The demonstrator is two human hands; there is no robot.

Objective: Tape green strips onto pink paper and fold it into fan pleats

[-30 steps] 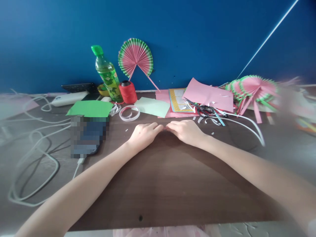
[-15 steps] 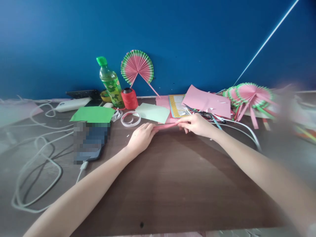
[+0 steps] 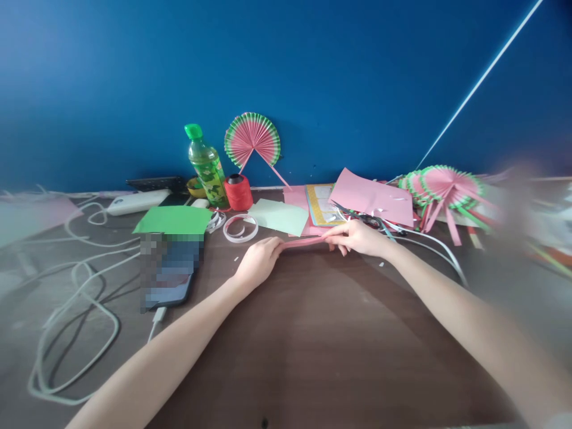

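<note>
A narrow folded pink paper strip stretches between my two hands just above the brown table. My left hand pinches its left end with closed fingers. My right hand pinches the right end, fingers curled round it. Just behind the strip lie a pale green sheet and a pink sheet. Black scissors lie beside my right hand.
A finished pink-and-green paper fan leans on the blue wall. A stack of fans lies at the right. A green bottle, red thread spool, tape roll, green sheet, phone and white cables fill the left.
My hands were flat and close together on the table; they have since lifted the pink strip and drawn apart along it. The camera has tilted up slightly.
</note>
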